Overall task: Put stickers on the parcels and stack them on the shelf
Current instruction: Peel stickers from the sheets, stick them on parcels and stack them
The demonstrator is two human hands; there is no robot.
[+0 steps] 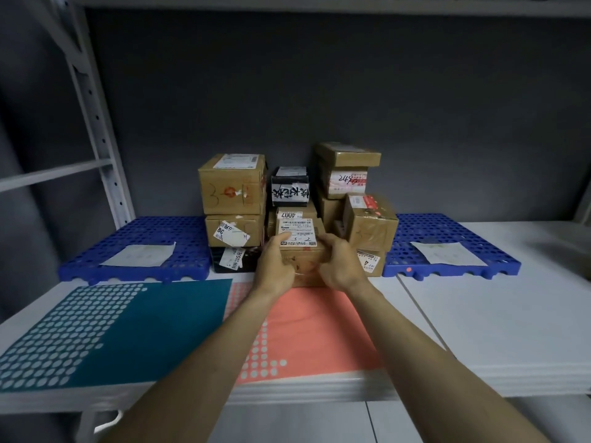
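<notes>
Probably light and stiff, the small cardboard box (302, 251) is gripped by the left hand (275, 266) and right hand (339, 263) at its sides.

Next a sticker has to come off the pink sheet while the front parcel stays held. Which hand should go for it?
Probably the right hand: the pink sticker sheet lies right under its forearm, and the left hand grips the parcel with its thumb on the label.
</notes>
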